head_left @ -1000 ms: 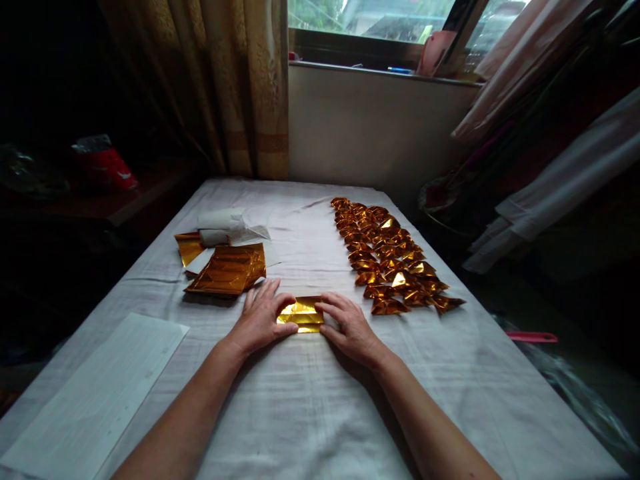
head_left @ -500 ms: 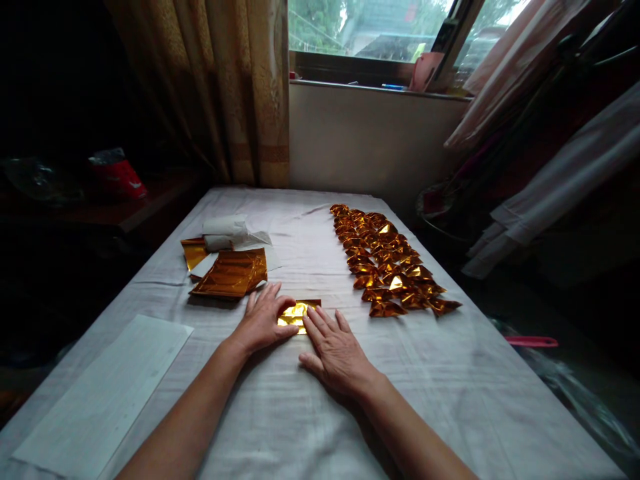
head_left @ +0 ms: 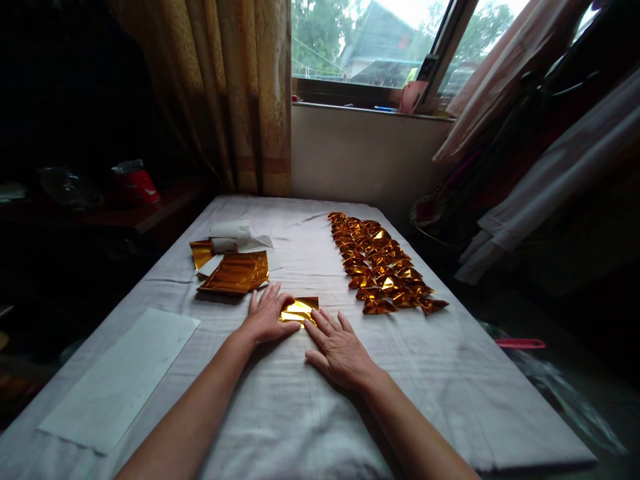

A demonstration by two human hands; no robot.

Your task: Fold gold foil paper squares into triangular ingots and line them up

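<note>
Gold foil paper, partly folded, lies flat on the white cloth covering a table, near the middle of its width and just in front of the person. The left hand rests palm down on the sheet's left part, fingers spread and thumb laid along its near edge, pressing rather than gripping. The right hand lies flat and open on the cloth, its fingertips touching the sheet's right near corner; it holds nothing. To the right, well apart from the hands, rows of folded gold pieces run away toward the window. To the left, just beyond the left hand, sits a stack of unfolded gold sheets, with white wrapping paper behind it. A pale sheet of paper lies at the table's near left edge. A patterned curtain hangs behind the table.
</note>
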